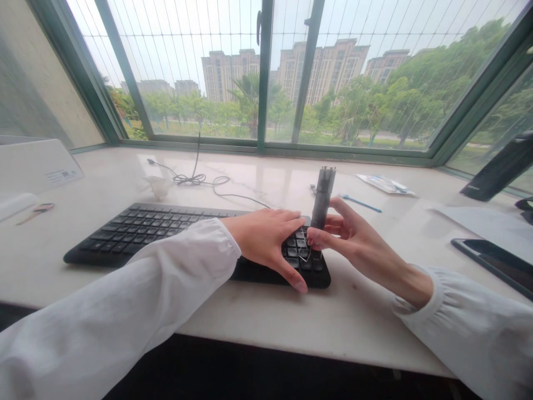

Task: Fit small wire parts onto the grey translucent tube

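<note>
A black keyboard (pixel 154 230) lies on the white sill, its number keys at the right end. Across it, just left of those keys, rests my left hand (pixel 266 239), palm down with fingers spread and the thumb over the near edge. My right hand (pixel 345 233) pinches a black keycap puller (pixel 323 194) between thumb and fingers. The puller stands almost upright, prongs at its top. Its thin wire loops (pixel 306 254) reach down onto the number keys. Whether the wires are hooked under a keycap is too small to tell.
A coiled black cable (pixel 189 179) lies behind the keyboard. To the right are a blue stick (pixel 362 204), a clear packet (pixel 385 184), a phone (pixel 499 266) and a dark upright object (pixel 499 166). A white box (pixel 37 161) stands at left, before the window.
</note>
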Tool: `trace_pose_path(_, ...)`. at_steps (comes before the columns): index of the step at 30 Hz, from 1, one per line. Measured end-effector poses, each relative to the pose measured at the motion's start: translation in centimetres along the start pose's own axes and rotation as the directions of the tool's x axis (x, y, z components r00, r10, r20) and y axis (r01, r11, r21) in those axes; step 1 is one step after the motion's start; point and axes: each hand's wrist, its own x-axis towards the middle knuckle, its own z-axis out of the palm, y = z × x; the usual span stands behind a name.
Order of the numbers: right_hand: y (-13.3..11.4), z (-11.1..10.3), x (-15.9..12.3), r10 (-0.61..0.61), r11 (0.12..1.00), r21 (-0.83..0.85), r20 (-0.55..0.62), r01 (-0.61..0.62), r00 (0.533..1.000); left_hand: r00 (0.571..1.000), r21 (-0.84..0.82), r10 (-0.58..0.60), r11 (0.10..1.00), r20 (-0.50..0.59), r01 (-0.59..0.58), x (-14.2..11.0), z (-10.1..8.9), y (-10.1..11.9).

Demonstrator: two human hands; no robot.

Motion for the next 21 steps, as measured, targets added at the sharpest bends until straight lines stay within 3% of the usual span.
trace_pose_path(5, 0.0, 0.0, 0.2, 0.080, 0.995, 0.064, -0.029, -0.078, 0.996, 0.999, 0.068, -0.036, 0.997, 0.032, 0.033, 0.0, 0.1, -0.1)
trace_pose_path(15, 0.3, -0.1, 0.2, 0.018, 0.999, 0.049, -0.014, -0.017, 1.000, 1.000, 0.022, -0.002, 1.000, 0.014, 0.001, -0.1, -0.1, -0.1)
trace_pose_path(21, 0.0, -0.4, 0.4, 0.052, 0.998, 0.037, -0.007, -0.052, 0.999, 0.983, 0.034, -0.149, 0.989, 0.105, 0.146, -1.0, -0.9, -1.2)
